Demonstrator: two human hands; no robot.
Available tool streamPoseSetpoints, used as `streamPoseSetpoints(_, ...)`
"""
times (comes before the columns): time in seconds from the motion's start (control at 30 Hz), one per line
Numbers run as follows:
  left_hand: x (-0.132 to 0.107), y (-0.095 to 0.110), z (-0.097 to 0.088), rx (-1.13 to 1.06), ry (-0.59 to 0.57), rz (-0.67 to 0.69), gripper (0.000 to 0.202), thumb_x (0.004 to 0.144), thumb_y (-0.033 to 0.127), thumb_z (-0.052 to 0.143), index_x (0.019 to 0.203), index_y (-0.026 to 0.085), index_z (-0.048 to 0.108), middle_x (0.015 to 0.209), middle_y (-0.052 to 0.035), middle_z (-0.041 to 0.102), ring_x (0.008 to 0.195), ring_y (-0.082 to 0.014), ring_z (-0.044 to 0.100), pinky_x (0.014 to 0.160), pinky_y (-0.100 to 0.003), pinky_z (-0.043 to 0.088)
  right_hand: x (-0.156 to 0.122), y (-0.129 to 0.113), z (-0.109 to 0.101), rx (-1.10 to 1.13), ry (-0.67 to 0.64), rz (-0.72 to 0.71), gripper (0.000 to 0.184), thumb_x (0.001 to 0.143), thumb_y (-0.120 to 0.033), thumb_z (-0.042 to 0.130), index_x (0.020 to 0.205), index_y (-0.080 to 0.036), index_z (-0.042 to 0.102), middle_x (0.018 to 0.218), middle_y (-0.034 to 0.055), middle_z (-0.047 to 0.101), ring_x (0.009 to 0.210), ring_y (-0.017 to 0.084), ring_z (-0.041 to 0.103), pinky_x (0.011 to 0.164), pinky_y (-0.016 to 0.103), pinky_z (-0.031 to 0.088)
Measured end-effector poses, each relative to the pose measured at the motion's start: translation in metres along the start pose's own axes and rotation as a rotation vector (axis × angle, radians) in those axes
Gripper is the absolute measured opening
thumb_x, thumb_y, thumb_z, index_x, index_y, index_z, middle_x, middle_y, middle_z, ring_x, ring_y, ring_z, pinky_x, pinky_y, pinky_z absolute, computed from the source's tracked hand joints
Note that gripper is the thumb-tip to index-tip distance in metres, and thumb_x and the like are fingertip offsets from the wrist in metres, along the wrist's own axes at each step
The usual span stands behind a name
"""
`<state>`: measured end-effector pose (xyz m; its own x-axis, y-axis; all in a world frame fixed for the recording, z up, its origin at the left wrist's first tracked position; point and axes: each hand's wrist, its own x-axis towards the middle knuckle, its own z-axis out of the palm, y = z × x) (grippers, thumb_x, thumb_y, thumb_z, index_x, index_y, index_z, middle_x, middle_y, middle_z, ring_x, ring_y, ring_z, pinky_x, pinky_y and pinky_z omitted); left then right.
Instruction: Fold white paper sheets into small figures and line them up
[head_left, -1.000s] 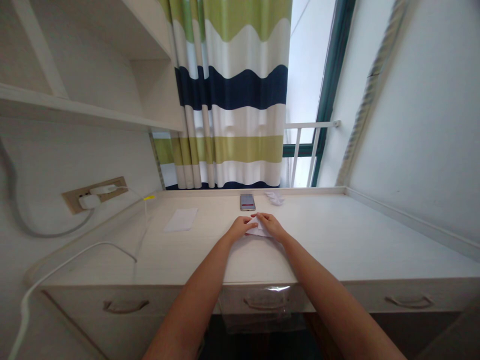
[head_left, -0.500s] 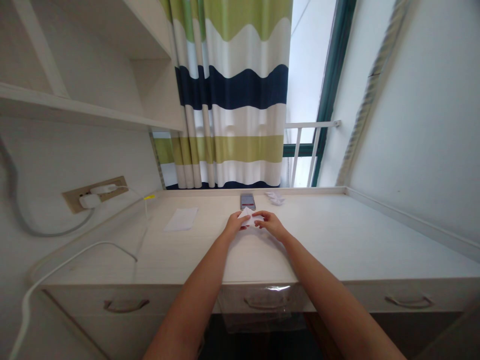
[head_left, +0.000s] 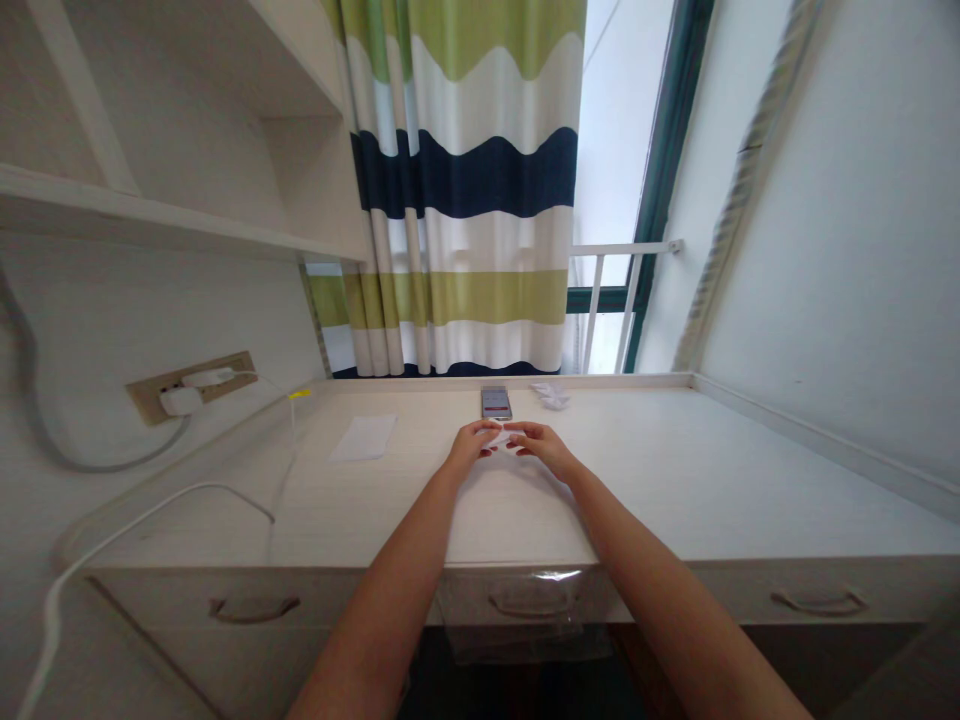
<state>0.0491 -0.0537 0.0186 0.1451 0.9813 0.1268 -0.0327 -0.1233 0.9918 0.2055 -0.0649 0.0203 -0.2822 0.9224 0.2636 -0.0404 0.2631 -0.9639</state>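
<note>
**Left hand (head_left: 471,449) and right hand (head_left: 541,446) closing on folded white paper (head_left: 496,437)**

Since the earlier frame, both hands are moving closer together, with the fingertips now nearly meeting and covering more of the paper. The grip is pressed together: the fingers of each hand are pinching the paper from its own side, though the exact contact is mostly hidden. The paper is sitting between the fingertips, at or just above the pale wood-grain desk (head_left: 675,480); its height above the surface is hard to tell. Only a small white corner is showing.

A smartphone (head_left: 496,402) is lying flat just beyond the hands, near the desk's back edge. A crumpled white paper scrap (head_left: 551,396) is lying to its right, and a flat white paper sheet (head_left: 362,438) is lying well to the left of the hands. A white cable (head_left: 150,510) is running across the desk's left end, below a wall socket (head_left: 191,388). A striped curtain (head_left: 457,170) is hanging behind the desk.
</note>
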Motion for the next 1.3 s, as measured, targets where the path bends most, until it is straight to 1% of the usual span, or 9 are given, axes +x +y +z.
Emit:
streamPoseSetpoints(0.13, -0.0005, 0.0002, 0.0011, -0.019, -0.031, -0.041, 0.026, 0.058, 0.031, 0.063, 0.078, 0.016, 0.062, 0.076, -0.0033, 0.061, 0.060, -0.0091, 0.054, 0.052, -0.018, 0.040, 0.0023, 0.0014, 0.0000, -0.048, 0.049, -0.004, 0.029, 0.061, -0.038, 0.061, 0.080, -0.016, 0.064, 0.073, 0.0031, 0.063, 0.066, 0.012, 0.058, 0.058, 0.024, 0.043)
streamPoseSetpoints(0.33, 0.0002, 0.0005, 0.0019, -0.084, -0.103, -0.079, 0.034, 0.064, 0.043, 0.055, 0.083, 0.015, 0.062, 0.085, -0.0071, 0.062, 0.059, -0.0102, 0.056, 0.050, -0.018, 0.041, 0.0027, -0.0018, -0.0008, -0.052, 0.146, 0.020, 0.030, 0.057, -0.043, 0.062, 0.062, -0.013, 0.060, 0.059, 0.0008, 0.059, 0.057, 0.011, 0.055, 0.056, 0.024, 0.043)
streamPoseSetpoints(0.47, -0.0018, 0.0017, 0.0030, -0.110, -0.218, -0.040, 0.037, 0.065, 0.043, 0.056, 0.091, 0.016, 0.059, 0.090, -0.0071, 0.060, 0.060, -0.0095, 0.057, 0.050, -0.018, 0.041, 0.0030, -0.0025, -0.0037, 0.020, 0.225, 0.038, 0.032, 0.055, -0.044, 0.062, 0.059, -0.013, 0.057, 0.058, 0.0005, 0.058, 0.056, 0.011, 0.055, 0.053, 0.022, 0.042)
streamPoseSetpoints(0.53, -0.0032, 0.0031, 0.0037, -0.092, -0.235, -0.007, 0.039, 0.063, 0.040, 0.060, 0.094, 0.017, 0.058, 0.089, -0.0064, 0.060, 0.061, -0.0096, 0.057, 0.051, -0.018, 0.042, 0.0038, -0.0019, -0.0051, 0.036, 0.263, 0.043, 0.032, 0.054, -0.044, 0.063, 0.059, -0.013, 0.057, 0.057, 0.0006, 0.058, 0.054, 0.011, 0.055, 0.052, 0.022, 0.041)
streamPoseSetpoints(0.63, -0.0039, 0.0048, 0.0043, -0.057, -0.167, 0.026, 0.040, 0.059, 0.037, 0.064, 0.093, 0.017, 0.058, 0.084, -0.0057, 0.060, 0.061, -0.0101, 0.058, 0.051, -0.018, 0.042, 0.0050, -0.0014, -0.0062, 0.037, 0.313, 0.049, 0.033, 0.053, -0.044, 0.064, 0.059, -0.013, 0.058, 0.057, 0.0017, 0.058, 0.053, 0.011, 0.055, 0.052, 0.023, 0.041)
streamPoseSetpoints(0.8, 0.0001, 0.0031, 0.0039, -0.079, -0.052, 0.036, 0.031, 0.061, 0.035, 0.064, 0.080, 0.010, 0.061, 0.071, -0.0062, 0.062, 0.056, -0.0108, 0.058, 0.051, -0.019, 0.043, 0.0054, -0.0010, -0.0066, 0.045, 0.324, 0.051, 0.033, 0.053, -0.044, 0.064, 0.061, -0.012, 0.059, 0.058, 0.0029, 0.059, 0.054, 0.012, 0.056, 0.051, 0.022, 0.041)
streamPoseSetpoints(1.03, 0.0024, 0.0019, 0.0035, -0.110, -0.028, -0.008, 0.025, 0.065, 0.029, 0.061, 0.081, 0.009, 0.062, 0.079, -0.0087, 0.063, 0.057, -0.0125, 0.061, 0.050, -0.019, 0.044, 0.0057, 0.0015, -0.0078, 0.070, 0.314, 0.046, 0.031, 0.055, -0.042, 0.064, 0.069, -0.015, 0.061, 0.064, 0.0016, 0.061, 0.054, 0.011, 0.056, 0.052, 0.022, 0.043)
streamPoseSetpoints(1.2, 0.0024, 0.0021, 0.0039, -0.106, -0.012, 0.010, 0.027, 0.068, 0.029, 0.059, 0.087, 0.009, 0.060, 0.080, -0.0089, 0.063, 0.056, -0.0121, 0.060, 0.049, -0.019, 0.045, 0.0055, 0.0010, -0.0069, 0.058, 0.319, 0.022, 0.032, 0.056, -0.043, 0.064, 0.064, -0.012, 0.062, 0.062, 0.0027, 0.060, 0.053, 0.011, 0.056, 0.054, 0.023, 0.045)
streamPoseSetpoints(1.3, 0.0032, 0.0010, 0.0043, -0.092, -0.021, 0.007, 0.026, 0.069, 0.030, 0.058, 0.084, 0.009, 0.060, 0.080, -0.0091, 0.063, 0.057, -0.0121, 0.060, 0.050, -0.019, 0.045, 0.0061, 0.0024, -0.0071, 0.060, 0.331, 0.022, 0.032, 0.056, -0.043, 0.064, 0.064, -0.012, 0.061, 0.061, 0.0024, 0.059, 0.053, 0.011, 0.055, 0.054, 0.023, 0.045)
